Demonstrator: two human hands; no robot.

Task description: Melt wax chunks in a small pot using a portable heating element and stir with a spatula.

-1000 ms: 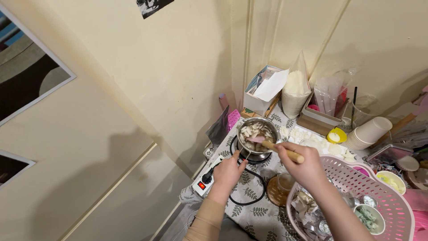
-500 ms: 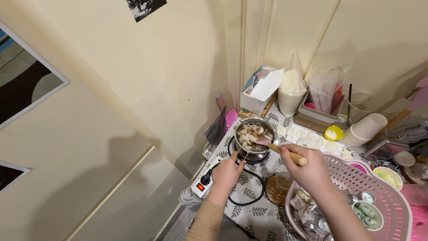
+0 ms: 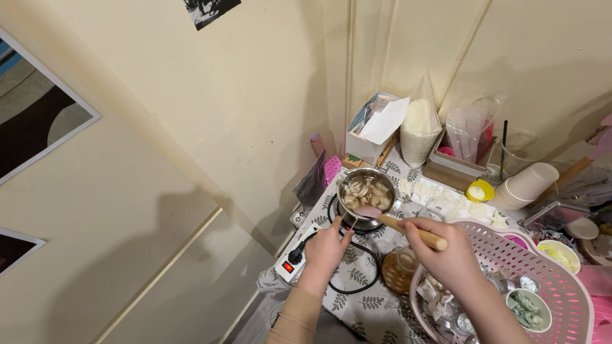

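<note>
A small steel saucepan [image 3: 366,190] with pale chunks in liquid sits on a black electric hotplate [image 3: 357,223] on the leaf-patterned tablecloth. My left hand [image 3: 326,248] grips the pan's handle at its near side. My right hand [image 3: 446,251] is closed around the wooden handle of a spatula [image 3: 398,224], whose pink head rests in the pan at its near rim.
A pink plastic basket [image 3: 561,286] with small bowls and foil cups stands at the right. A glass jar [image 3: 398,271] stands next to it. A white power strip [image 3: 290,264] lies at the table's left edge. Boxes, a bag of white flakes [image 3: 421,127] and stacked paper cups [image 3: 526,185] line the wall.
The view has shifted slightly. The spatula head has moved a little within the pan toward the near rim. Both hands keep their grips.
</note>
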